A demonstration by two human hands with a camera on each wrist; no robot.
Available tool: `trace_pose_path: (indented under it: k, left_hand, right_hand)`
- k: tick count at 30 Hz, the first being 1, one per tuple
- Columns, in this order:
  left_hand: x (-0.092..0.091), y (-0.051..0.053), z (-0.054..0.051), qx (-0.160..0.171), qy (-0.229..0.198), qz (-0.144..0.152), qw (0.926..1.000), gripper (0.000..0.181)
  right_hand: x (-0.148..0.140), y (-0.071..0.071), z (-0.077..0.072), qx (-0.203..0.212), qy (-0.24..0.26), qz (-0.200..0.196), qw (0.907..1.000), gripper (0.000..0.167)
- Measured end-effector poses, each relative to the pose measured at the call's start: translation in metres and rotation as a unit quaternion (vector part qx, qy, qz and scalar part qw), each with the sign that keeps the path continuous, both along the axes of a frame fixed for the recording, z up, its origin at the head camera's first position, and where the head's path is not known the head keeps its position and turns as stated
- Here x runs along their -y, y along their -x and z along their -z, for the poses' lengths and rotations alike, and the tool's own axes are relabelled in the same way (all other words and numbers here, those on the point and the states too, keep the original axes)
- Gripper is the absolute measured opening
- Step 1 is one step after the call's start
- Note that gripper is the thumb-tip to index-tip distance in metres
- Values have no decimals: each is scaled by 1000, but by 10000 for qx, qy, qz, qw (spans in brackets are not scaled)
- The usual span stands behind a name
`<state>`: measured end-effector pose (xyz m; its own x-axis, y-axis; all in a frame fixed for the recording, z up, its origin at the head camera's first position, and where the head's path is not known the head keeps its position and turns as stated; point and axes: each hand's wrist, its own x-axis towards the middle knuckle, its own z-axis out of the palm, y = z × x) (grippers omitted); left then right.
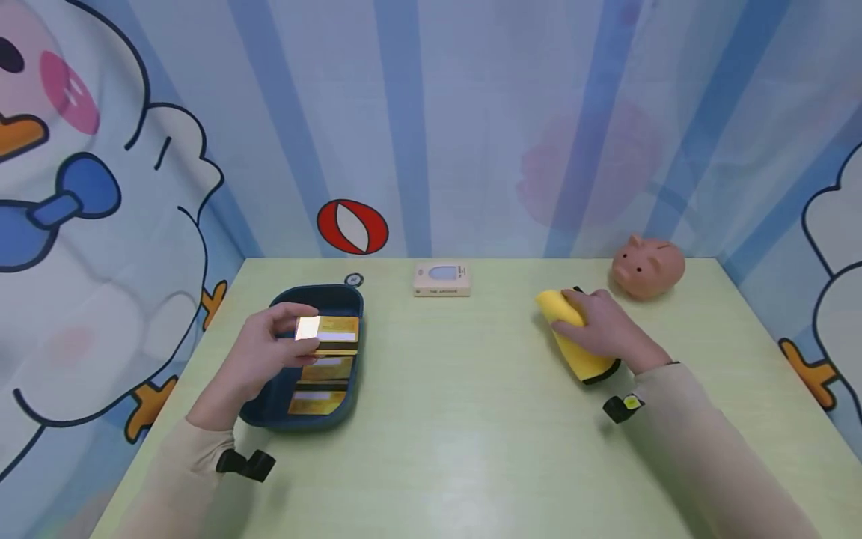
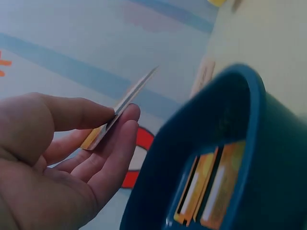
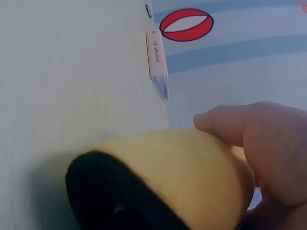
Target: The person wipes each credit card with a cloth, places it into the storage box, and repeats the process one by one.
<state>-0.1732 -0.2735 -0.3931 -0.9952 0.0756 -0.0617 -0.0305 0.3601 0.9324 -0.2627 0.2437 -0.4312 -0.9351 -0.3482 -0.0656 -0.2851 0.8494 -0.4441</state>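
Note:
Above a dark blue tray, my left hand pinches a gold bank card between thumb and fingers. Light glares white off the card's left end; in the left wrist view the card appears nearly edge-on. Several more gold cards with dark stripes lie inside the tray. On the right side of the table, my right hand grips a folded yellow cloth with black edging. The right wrist view shows the thumb over the cloth, while its lower part runs out of the frame.
A small pale box stands at the table's back edge. Behind the tray lies a round black-and-white disc. A pink piggy bank sits at the back right, beyond the right hand. Printed curtains enclose the table.

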Motion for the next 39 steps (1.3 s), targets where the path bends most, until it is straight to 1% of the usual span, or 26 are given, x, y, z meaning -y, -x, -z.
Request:
trace_pose_path:
  k: [6, 8, 12, 15, 19, 23, 29, 31, 33, 37, 39]
  left_hand:
    - [20, -4, 9, 161, 84, -139, 9997, 46]
    - [25, -5, 12, 233, 146, -164, 9995, 43]
    - [31, -6, 17, 518, 253, -176, 9982, 38]
    - [35, -6, 22, 721, 456, -114, 9963, 36]
    - [37, -7, 27, 880, 885, 134, 9921, 34]
    - [36, -6, 30, 1029, 1259, 543, 9852, 33]
    - [29, -4, 32, 1134, 1469, 1134, 9761, 24]
    - [26, -3, 33, 1060, 1693, 1289, 9713, 21]
    - [24, -3, 33, 934, 2065, 1389, 9640, 16]
    - [18, -2, 30, 704, 2970, 1370, 9424, 8]
    - [16, -4, 26, 679, 3258, 1330, 9336, 8]
  right_hand:
    - [-8, 7, -5, 429, -113, 398, 9982, 83]
    - [-9, 8, -5, 505, -107, 513, 9974, 84]
    - [-11, 10, -5, 570, -142, 586, 9965, 84]
    - [-11, 10, -4, 593, -189, 571, 9964, 82]
    - [-11, 9, -2, 611, -272, 556, 9962, 82]
    - [-12, 8, 1, 639, -326, 589, 9957, 84]
    - [-7, 5, 0, 786, -282, 717, 9939, 86]
    - [-5, 3, -1, 845, -262, 730, 9934, 87]
    - [-3, 2, -3, 886, -255, 724, 9931, 88]
    - [-3, 0, -3, 902, -203, 702, 9932, 88]
    - [-2, -2, -3, 952, -184, 700, 9928, 88]
